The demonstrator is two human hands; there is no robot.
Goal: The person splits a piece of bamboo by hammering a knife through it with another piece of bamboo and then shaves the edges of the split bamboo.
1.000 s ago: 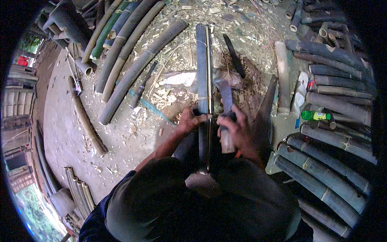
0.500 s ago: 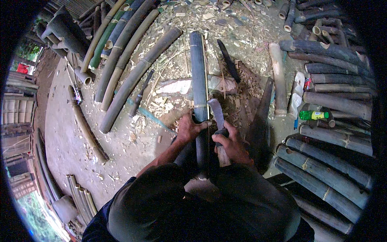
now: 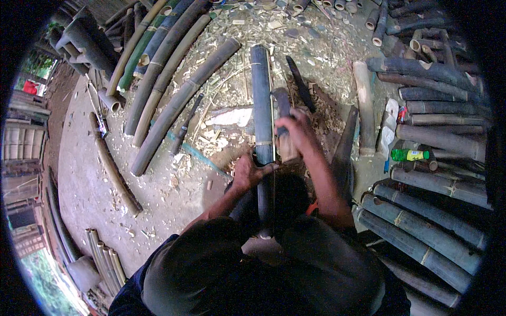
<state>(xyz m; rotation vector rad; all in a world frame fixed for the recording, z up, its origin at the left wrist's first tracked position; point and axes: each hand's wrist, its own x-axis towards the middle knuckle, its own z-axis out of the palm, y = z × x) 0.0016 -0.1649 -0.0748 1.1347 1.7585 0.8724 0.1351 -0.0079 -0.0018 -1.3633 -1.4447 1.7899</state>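
Both hands work on a bamboo pole.
Left hand grips the dark, grey-blue pole; right hand, just beside, holds a blade against it.

left hand steadying bamboo pole, right hand gripping blade

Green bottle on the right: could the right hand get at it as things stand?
Probably not right away. The right hand is closed on a blade handle beside the bamboo pole, so it is occupied. The green bottle lies uncovered among poles on that side, with nothing blocking the way.
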